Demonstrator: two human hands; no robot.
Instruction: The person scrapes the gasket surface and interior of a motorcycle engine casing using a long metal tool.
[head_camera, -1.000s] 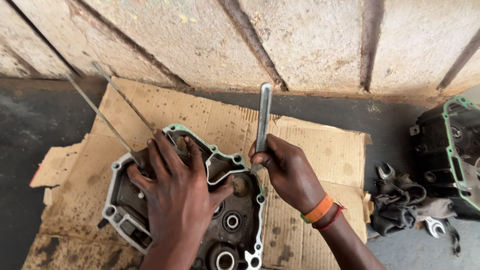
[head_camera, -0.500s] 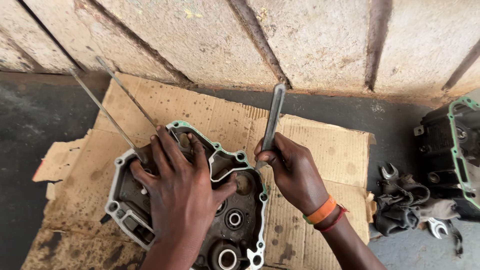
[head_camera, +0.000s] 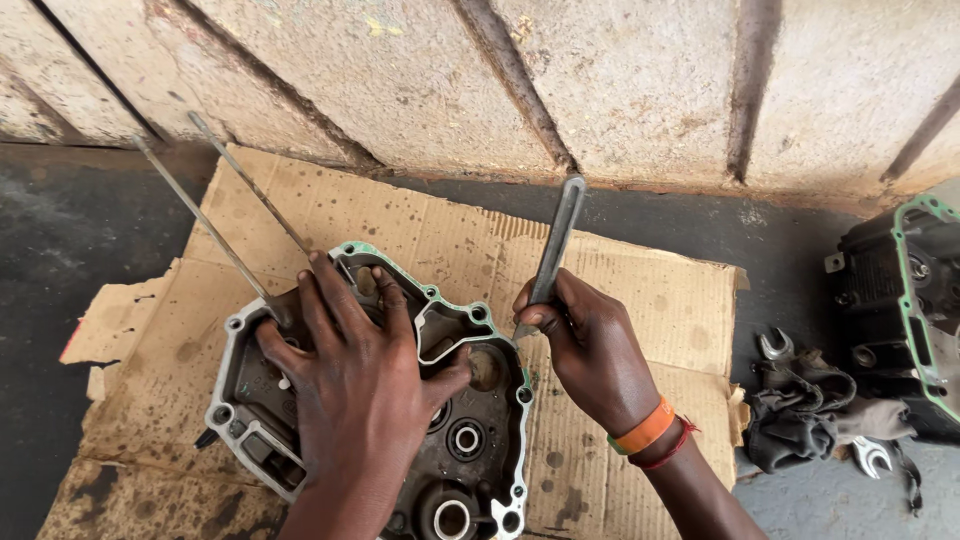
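While I hold steady: left hand (head_camera: 350, 400) lies flat on the grey metal engine casing (head_camera: 470, 440).
Right hand (head_camera: 590, 350): clamped on the flat grey metal bar (head_camera: 555, 245), upright, tip at the casing's right rim.

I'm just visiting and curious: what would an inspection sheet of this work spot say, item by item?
Surface: stained, torn cardboard sheet laid on a dark floor.
Job's things: metal engine case half with green gasket remains on its rim and two long studs sticking up; flat metal tool.
Clutter: dark rag with spanners on and beside it.
Hands: left hand spread flat on the case; right hand grips the flat tool, its lower tip at the case rim.
Cables: nothing seen.
Surroundings: rough block wall behind; second engine case at the right edge.
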